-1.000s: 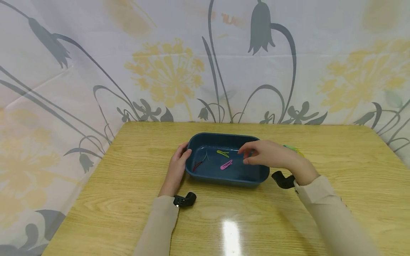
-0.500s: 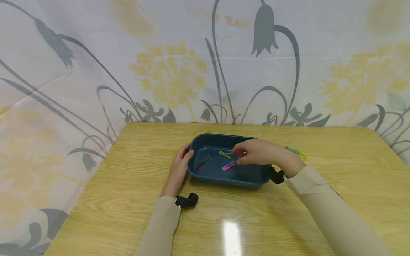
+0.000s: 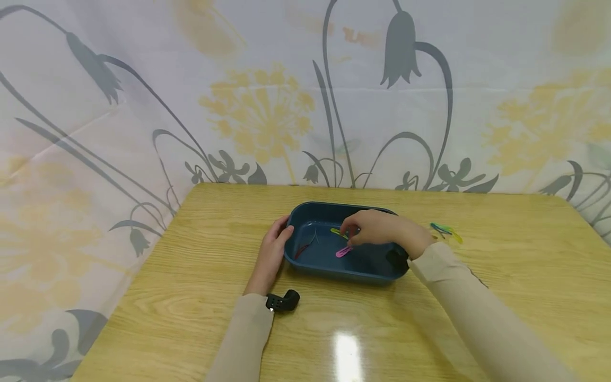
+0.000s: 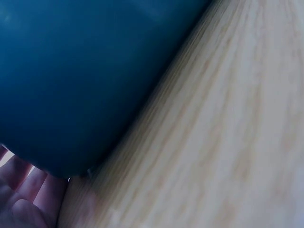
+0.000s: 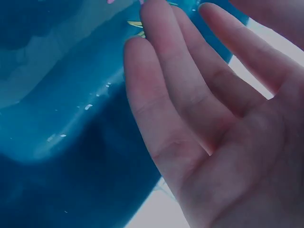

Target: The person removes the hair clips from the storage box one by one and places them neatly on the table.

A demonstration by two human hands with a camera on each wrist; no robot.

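A dark blue rectangular basin [image 3: 329,272] rests on the table. My left hand [image 3: 270,254] grips its left end, thumb at the rim and fingers outside against the wall. My right hand [image 3: 382,227] reaches down into the basin, with thumb and forefinger apart beside a pink hair clip [image 3: 342,252]. Next to these fingertips lies a yellow-green hair clip [image 3: 336,232], partly hidden. A dark red hair clip [image 3: 302,250] and a thin dark greenish one [image 3: 314,237] lie at the left end. In the right wrist view, the fingers [image 5: 147,90] are loosely extended and hold nothing visible.
Several green, blue and yellow hair clips [image 3: 446,230] lie on the wooden table [image 3: 200,297] right of the basin, near my right forearm. A flower-patterned curtain [image 3: 267,106] hangs behind the table. Each wrist wears a black camera; the left camera [image 3: 284,301] is near the basin's front.
My right hand has moved left and down, bringing its fingertips from the basin's right part to the pink and yellow-green clips. The left hand keeps its grip. The head view has shifted slightly.
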